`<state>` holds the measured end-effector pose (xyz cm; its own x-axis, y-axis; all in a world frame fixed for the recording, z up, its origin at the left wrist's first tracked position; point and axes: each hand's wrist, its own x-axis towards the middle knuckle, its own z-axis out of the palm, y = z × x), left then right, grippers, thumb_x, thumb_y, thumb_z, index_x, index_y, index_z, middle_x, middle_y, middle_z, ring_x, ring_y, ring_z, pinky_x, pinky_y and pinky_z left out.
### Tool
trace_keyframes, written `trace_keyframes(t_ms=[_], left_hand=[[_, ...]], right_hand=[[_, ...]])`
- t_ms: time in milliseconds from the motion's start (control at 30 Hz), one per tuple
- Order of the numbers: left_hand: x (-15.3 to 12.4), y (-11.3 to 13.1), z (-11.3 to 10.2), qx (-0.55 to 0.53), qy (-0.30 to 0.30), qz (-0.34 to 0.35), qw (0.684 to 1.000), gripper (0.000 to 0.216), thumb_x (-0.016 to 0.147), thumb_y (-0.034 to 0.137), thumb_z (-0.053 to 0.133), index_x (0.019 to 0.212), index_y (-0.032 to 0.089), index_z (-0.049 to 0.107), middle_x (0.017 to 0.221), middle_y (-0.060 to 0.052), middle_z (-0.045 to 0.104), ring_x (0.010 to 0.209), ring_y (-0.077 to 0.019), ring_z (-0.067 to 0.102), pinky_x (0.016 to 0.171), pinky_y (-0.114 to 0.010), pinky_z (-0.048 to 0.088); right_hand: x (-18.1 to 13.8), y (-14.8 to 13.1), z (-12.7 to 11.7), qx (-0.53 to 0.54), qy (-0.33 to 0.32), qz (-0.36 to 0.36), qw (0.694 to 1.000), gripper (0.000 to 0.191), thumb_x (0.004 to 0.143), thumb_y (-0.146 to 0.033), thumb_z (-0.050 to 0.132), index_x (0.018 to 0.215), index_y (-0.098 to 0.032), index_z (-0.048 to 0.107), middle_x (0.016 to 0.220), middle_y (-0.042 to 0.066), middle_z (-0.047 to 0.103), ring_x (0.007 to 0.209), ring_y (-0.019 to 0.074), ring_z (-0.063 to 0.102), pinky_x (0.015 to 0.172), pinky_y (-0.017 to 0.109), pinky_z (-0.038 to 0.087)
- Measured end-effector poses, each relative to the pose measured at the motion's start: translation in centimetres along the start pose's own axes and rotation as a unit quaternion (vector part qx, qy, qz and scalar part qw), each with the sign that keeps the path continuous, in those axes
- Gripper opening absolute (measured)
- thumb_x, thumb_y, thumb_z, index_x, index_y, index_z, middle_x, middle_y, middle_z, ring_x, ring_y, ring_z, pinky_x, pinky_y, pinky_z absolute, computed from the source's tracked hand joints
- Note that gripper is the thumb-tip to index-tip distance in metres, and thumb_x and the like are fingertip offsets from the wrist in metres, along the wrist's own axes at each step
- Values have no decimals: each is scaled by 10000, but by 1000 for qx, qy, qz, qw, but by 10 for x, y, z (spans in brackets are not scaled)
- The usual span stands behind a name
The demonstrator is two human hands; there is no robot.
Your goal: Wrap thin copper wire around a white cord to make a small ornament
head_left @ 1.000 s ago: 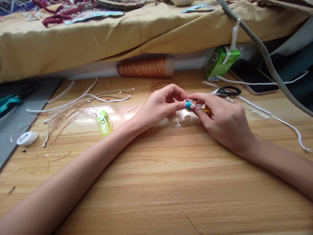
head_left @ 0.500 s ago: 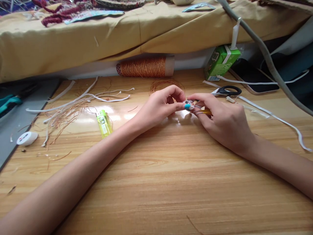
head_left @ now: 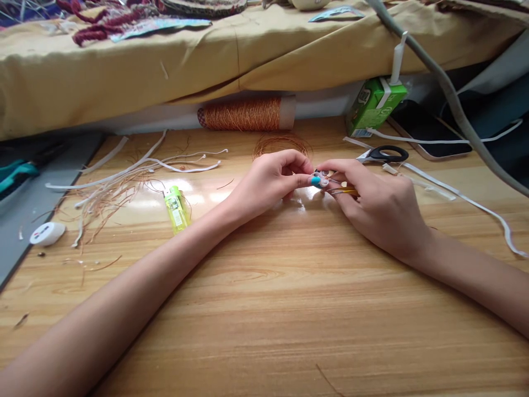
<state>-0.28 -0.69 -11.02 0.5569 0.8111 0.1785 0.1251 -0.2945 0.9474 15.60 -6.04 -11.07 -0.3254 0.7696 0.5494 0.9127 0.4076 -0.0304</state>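
Note:
In the middle of the table my left hand [head_left: 281, 175] pinches a small whitish piece [head_left: 323, 180] between thumb and fingertips; its exact kind is too small to tell. My right hand [head_left: 374, 204] is closed around a slim yellow tool with thin metal ends [head_left: 346, 191], mostly hidden by the fingers. Its index fingertip touches the same whitish piece. Behind my left hand lies a loose coil of thin orange cord [head_left: 281, 142]. Black-handled scissors [head_left: 386, 154] rest just beyond my right hand.
A spool of orange cord [head_left: 243, 114] lies at the back beside a green drink carton [head_left: 374, 105]. Left are white cords [head_left: 111, 175], a lighter [head_left: 176, 209], a white cap-like piece [head_left: 47, 234] and teal-handled pliers [head_left: 16, 175]. A phone [head_left: 430, 129] and grey cable [head_left: 454, 99] are right.
Both hands stay almost in place, with tiny finger shifts around the whitish piece. The whole view has moved very slightly.

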Motion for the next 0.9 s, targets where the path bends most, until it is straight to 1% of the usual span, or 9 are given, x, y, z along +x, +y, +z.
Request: trace_keyframes(t_ms=[167, 333, 567, 667, 767, 900], left_hand=[[0, -2, 0, -24, -9, 15, 1000, 103, 701, 219, 565, 741, 151, 499, 697, 13, 547, 538, -41, 478, 477, -167, 378], [0, -2, 0, -35, -30, 12, 999, 100, 716, 213, 549, 771, 163, 483, 716, 15, 546, 529, -37, 475, 471, -162, 387], [1, -6, 1, -30, -10, 5, 999, 55, 738, 186, 518, 755, 162, 471, 673, 28, 518, 480, -26, 449, 451, -163, 370], [2, -5, 1, -31, -2, 0, 1000, 60, 734, 181, 525, 749, 163, 469, 660, 33, 511, 473, -26, 446, 445, -165, 361], [1, -5, 1, -34, 1, 2, 999, 81, 724, 197, 544, 737, 163, 472, 662, 31, 511, 481, -29, 454, 448, -170, 357], [2, -6, 0, -36, 7, -5, 999, 127, 710, 240, 565, 737, 165, 466, 623, 37, 494, 485, -37, 464, 448, -172, 348]], right_hand=[[0, 0, 0, 6, -4, 8, 1000, 255, 818, -302, 383, 957, -171, 551, 705, 25, 629, 565, 112, 562, 473, 198, 343], [-1, 1, 1, 12, -13, 16, 1000, 260, 817, -292, 379, 995, -172, 526, 725, 22, 631, 587, 119, 573, 496, 204, 362], [-1, 1, 3, 7, -1, 17, 1000, 264, 797, -333, 417, 991, -173, 499, 782, 26, 637, 591, 127, 576, 478, 216, 363], [-1, 0, 2, 10, -4, 12, 1000, 226, 805, -327, 402, 963, -200, 503, 803, 22, 635, 606, 126, 573, 482, 221, 363], [-1, 0, 1, 8, 3, 1, 1000, 194, 820, -307, 375, 911, -212, 518, 771, 14, 632, 589, 114, 561, 479, 220, 357], [-1, 0, 0, 5, 7, -3, 1000, 218, 830, -324, 357, 862, -204, 536, 728, 14, 625, 563, 102, 541, 472, 216, 341]])
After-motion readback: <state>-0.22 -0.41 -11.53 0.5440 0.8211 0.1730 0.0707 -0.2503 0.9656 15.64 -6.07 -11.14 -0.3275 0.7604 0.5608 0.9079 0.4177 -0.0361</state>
